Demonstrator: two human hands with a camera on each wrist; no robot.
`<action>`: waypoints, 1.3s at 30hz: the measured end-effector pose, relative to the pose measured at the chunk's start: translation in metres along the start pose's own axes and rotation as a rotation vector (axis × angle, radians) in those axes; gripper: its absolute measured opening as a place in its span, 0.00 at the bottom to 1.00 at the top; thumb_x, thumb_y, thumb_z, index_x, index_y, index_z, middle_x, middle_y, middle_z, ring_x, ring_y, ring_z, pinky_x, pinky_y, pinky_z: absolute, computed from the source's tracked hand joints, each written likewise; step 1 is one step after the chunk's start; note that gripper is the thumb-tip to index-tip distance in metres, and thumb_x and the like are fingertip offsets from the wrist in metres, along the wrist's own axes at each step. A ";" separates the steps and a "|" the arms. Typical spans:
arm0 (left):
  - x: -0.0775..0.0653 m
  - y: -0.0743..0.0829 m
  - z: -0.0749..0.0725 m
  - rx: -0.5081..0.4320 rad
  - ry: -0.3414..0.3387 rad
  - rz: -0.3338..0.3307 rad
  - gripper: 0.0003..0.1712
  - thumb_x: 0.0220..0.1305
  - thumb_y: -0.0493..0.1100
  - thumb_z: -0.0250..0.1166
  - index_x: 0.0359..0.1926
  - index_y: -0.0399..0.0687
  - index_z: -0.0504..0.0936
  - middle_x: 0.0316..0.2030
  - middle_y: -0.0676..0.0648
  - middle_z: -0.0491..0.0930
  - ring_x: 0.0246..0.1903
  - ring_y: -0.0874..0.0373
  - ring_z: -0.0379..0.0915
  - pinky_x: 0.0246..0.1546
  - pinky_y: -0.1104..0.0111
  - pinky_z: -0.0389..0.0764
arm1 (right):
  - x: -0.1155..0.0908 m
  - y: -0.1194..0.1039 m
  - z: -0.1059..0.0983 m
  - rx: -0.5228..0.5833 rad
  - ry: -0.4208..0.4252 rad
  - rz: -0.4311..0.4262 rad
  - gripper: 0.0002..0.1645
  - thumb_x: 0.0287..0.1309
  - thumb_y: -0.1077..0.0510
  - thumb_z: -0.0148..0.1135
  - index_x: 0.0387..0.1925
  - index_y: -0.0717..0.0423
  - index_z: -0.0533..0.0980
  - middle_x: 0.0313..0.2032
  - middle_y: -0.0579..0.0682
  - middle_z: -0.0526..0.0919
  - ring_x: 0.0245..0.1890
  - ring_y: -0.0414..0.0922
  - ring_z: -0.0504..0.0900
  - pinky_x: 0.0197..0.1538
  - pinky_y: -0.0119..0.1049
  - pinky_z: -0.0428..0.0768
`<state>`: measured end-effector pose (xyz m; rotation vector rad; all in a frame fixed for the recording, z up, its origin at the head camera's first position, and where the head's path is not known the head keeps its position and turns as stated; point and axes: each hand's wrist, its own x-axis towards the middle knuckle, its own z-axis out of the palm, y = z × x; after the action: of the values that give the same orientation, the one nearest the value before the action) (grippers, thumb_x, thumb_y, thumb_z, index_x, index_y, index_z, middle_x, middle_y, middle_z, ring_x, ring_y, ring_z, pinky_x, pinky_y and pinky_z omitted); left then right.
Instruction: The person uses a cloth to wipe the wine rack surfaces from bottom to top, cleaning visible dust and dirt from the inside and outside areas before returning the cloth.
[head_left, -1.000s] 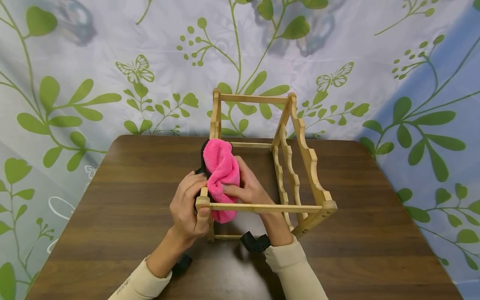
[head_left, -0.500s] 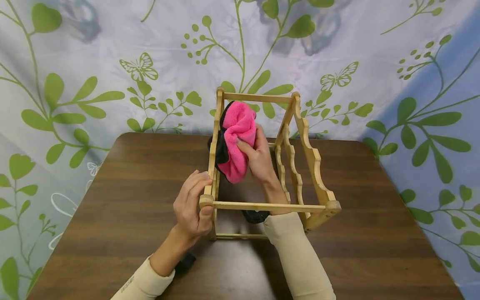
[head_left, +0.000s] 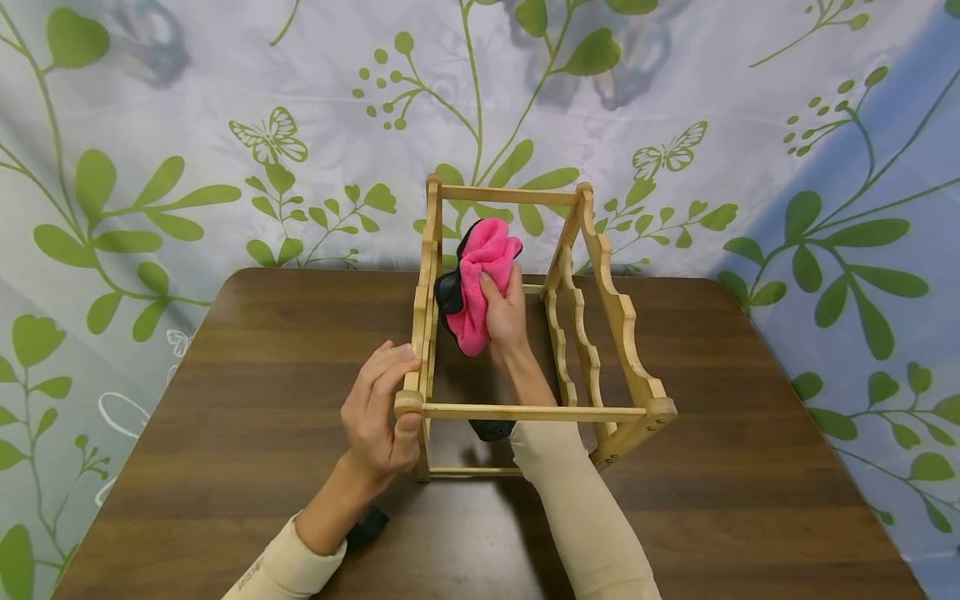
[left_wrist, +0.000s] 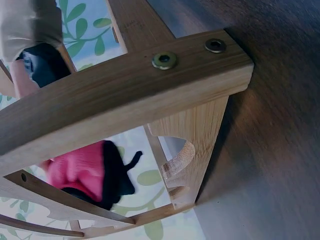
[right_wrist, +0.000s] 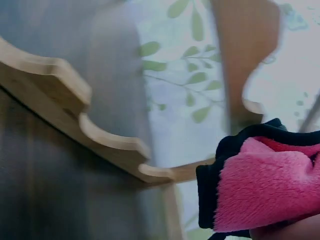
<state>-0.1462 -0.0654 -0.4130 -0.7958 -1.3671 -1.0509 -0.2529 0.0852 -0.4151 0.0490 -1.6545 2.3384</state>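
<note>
A wooden rack (head_left: pixel 525 412) with scalloped side rails stands on the table. At its near left corner my left hand (head_left: pixel 378 417) grips the frame, fingertips over the left rail and thumb on the near side. My right hand (head_left: pixel 506 317) reaches inside the rack and holds a bunched pink fleecy cloth (head_left: pixel 480 287) with black edging. The cloth is beside the left scalloped rail; whether they touch I cannot tell. The left wrist view shows the cloth (left_wrist: pixel 82 170) through the frame. In the right wrist view the cloth (right_wrist: pixel 270 187) fills the lower right, and most of that hand is hidden.
The brown wooden table (head_left: pixel 247 400) extends on both sides of the rack. Behind it hangs a leaf-patterned backdrop (head_left: pixel 322 142). The rack's right scalloped rails (head_left: pixel 615 308) and near crossbar surround the right forearm. Black straps are on both wrists.
The right hand has carried the cloth from the near left corner toward the rack's far end, then slightly right, off the left rail. The left hand has kept its grip at the corner.
</note>
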 end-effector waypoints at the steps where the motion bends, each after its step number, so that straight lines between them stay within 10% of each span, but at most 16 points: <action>1: 0.000 0.000 0.000 -0.002 -0.001 -0.001 0.34 0.76 0.55 0.49 0.36 0.24 0.79 0.33 0.29 0.79 0.35 0.37 0.78 0.54 0.54 0.78 | 0.000 0.004 0.001 -0.016 -0.011 0.020 0.19 0.72 0.66 0.48 0.62 0.61 0.63 0.52 0.52 0.74 0.51 0.43 0.75 0.58 0.34 0.73; 10: -0.002 -0.002 -0.001 -0.035 -0.009 -0.019 0.36 0.71 0.60 0.56 0.35 0.24 0.79 0.33 0.30 0.78 0.35 0.38 0.78 0.55 0.55 0.78 | 0.006 0.016 0.020 -0.075 -0.269 0.248 0.29 0.75 0.50 0.47 0.73 0.35 0.55 0.51 0.51 0.74 0.42 0.47 0.77 0.34 0.43 0.80; 19: -0.002 -0.003 0.001 -0.027 -0.009 0.015 0.33 0.72 0.56 0.56 0.35 0.23 0.80 0.32 0.31 0.79 0.34 0.38 0.80 0.52 0.54 0.80 | 0.027 0.029 0.022 -0.134 -0.327 0.257 0.36 0.74 0.54 0.49 0.77 0.36 0.50 0.61 0.50 0.68 0.56 0.42 0.70 0.62 0.35 0.67; 30: -0.006 -0.002 0.000 0.025 -0.019 0.024 0.33 0.73 0.56 0.54 0.34 0.25 0.80 0.32 0.31 0.80 0.33 0.37 0.81 0.47 0.58 0.83 | 0.030 0.039 0.009 -0.135 -0.327 0.278 0.31 0.71 0.54 0.54 0.72 0.46 0.61 0.53 0.50 0.74 0.49 0.42 0.75 0.57 0.35 0.72; 39: -0.003 -0.003 -0.002 0.042 -0.010 0.013 0.33 0.73 0.57 0.53 0.34 0.26 0.80 0.32 0.32 0.79 0.33 0.37 0.80 0.50 0.60 0.81 | 0.012 0.033 0.004 -0.199 -0.467 0.262 0.37 0.73 0.52 0.52 0.77 0.42 0.51 0.66 0.50 0.65 0.63 0.44 0.67 0.67 0.41 0.64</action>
<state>-0.1475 -0.0683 -0.4168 -0.7795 -1.3866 -1.0058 -0.2727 0.0736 -0.4421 0.3867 -2.2276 2.4673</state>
